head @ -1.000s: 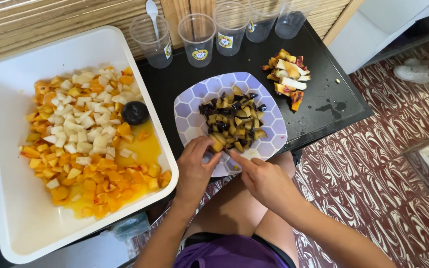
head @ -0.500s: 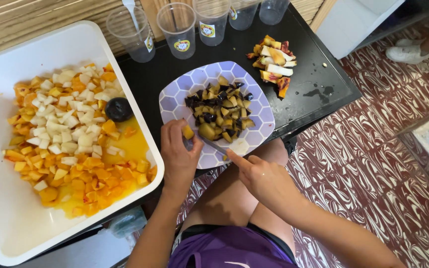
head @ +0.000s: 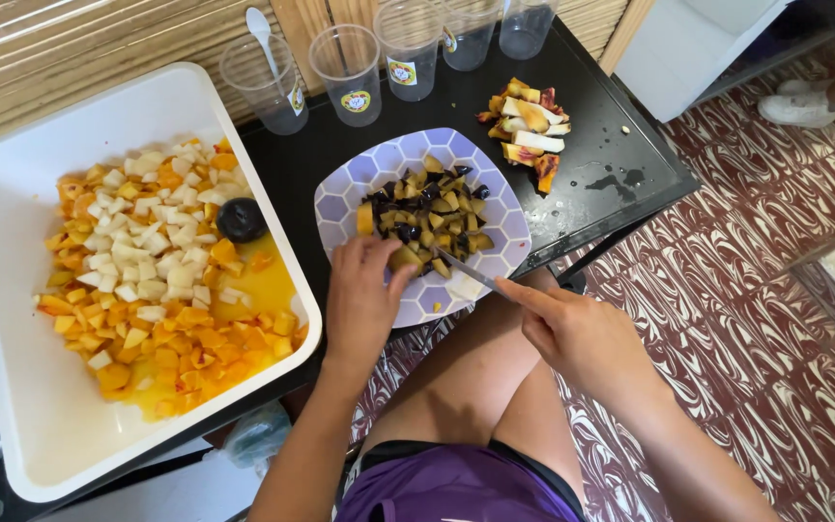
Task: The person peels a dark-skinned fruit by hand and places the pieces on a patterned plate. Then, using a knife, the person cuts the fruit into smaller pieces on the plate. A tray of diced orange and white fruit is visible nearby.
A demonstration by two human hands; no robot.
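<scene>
Here, dark fruit got diced on the patterned plate (head: pixel 504 232)
Left hand (head: pixel 364 300) fingers pinched a fruit piece (head: pixel 404 258); right hand (head: pixel 572 333) clamped the knife (head: pixel 466 272), needing steady downward cuts

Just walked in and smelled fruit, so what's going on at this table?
A seated person is cutting fruit on a patterned plate. The left hand steadies a piece in the pile of dark-skinned fruit chunks, while the right hand holds a knife to it. A white tub on the left holds diced orange and pale fruit. Empty plastic cups and fruit scraps sit behind.
</scene>
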